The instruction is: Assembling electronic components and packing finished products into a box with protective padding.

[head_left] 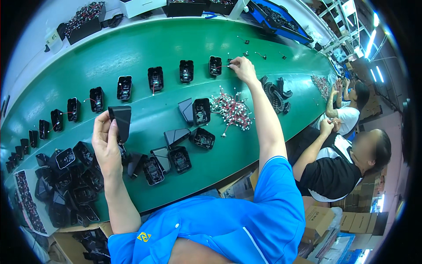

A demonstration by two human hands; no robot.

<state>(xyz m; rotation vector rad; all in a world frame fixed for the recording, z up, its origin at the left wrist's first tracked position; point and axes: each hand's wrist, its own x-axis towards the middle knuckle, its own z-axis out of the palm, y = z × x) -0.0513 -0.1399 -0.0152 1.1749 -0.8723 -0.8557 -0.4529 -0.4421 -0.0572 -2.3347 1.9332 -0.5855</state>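
My left hand [106,138] grips a dark plastic housing [121,123], its smooth outer side up, above the near side of the table. At the far right end of a row of open black housings, my right hand [244,70] pinches the end of a thin red wire lead [224,66]. The lead runs to the last open housing [215,66], which stands on the table. Other open housings [186,71] stretch away to the left, some with leads hanging out. A heap of red-and-white wire leads [233,110] lies below my right forearm.
Loose housings [66,185] are piled at the near left, beside a white box [41,211] of small parts. Black ribbed strips [277,94] lie right of my right arm. Two people [343,163] sit along the right edge. A blue tray [281,22] stands behind.
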